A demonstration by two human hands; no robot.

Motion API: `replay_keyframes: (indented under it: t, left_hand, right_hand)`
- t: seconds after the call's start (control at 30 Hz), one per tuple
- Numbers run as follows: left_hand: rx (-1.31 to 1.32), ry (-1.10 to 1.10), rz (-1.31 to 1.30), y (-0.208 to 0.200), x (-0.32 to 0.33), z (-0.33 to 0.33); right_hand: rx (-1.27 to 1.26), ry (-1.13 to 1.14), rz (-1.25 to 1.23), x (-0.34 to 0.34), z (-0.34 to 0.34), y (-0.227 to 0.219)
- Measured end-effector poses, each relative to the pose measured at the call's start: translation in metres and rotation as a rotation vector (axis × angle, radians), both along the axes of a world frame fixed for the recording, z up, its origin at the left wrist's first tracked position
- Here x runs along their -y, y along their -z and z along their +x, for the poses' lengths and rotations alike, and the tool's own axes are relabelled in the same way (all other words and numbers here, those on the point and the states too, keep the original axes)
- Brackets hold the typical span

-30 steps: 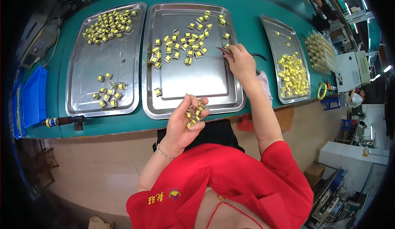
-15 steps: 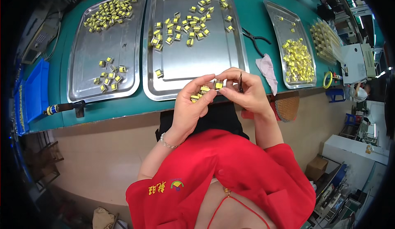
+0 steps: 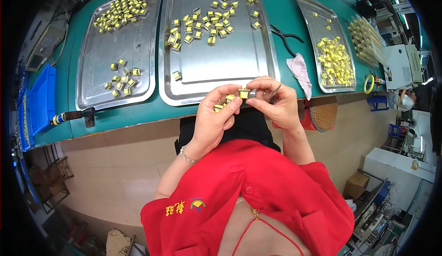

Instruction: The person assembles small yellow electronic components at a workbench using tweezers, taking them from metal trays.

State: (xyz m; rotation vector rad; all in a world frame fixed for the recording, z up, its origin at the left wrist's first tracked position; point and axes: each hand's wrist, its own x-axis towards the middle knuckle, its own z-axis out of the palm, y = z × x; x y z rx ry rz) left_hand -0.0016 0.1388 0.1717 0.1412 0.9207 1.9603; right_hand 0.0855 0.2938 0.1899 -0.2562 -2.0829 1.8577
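Left hand (image 3: 214,114) cradles yellow parts (image 3: 218,107); right hand (image 3: 279,104) pinches another part (image 3: 244,94). A loosened grip could spill some nearside

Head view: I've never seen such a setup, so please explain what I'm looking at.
There is no machine here, just a person's bare hands. The fisheye camera sits on the head and looks down, so straight edges bend. The left hand holds several yellow-wrapped components; a single component sits between both hands' fingertips. The right hand also holds a slim tool, its kind hard to tell. On the green table are the left tray, middle tray and right tray, all metal, bearing yellow pieces. Pliers and a pink cloth lie between the middle and right trays.
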Motion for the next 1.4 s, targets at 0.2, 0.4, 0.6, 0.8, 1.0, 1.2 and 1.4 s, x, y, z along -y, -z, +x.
replay_keyframes:
  t: [0.2, 0.4, 0.6, 0.8, 1.0, 1.2, 1.4]
  left_hand:
    - [-0.014, -0.027, -0.009, 0.002, -0.001, -0.001]
    - [-0.073, -0.036, -0.048, 0.002, 0.001, -0.005]
    - [0.093, 0.069, 0.034, 0.004, 0.0, -0.009]
    - [0.265, 0.137, 0.173, 0.005, 0.001, -0.01]
    - [0.244, 0.14, 0.131, 0.005, 0.001, -0.008]
    - [0.162, 0.119, 0.059, 0.003, 0.001, -0.005]
    - [0.14, 0.149, 0.074, 0.005, -0.001, -0.008]
  right_hand:
    - [-0.013, -0.007, 0.052, -0.002, -0.002, 0.002]
    - [-0.029, 0.001, 0.076, -0.001, -0.005, 0.001]
    - [-0.127, -0.053, 0.308, 0.011, -0.016, -0.011]
    - [-0.014, 0.048, 0.201, 0.008, -0.012, -0.008]
    - [-0.029, 0.054, 0.191, 0.009, -0.01, -0.005]
    - [-0.022, 0.057, 0.165, 0.009, -0.009, -0.003]
    - [-0.028, 0.06, 0.168, 0.005, -0.01, -0.002]
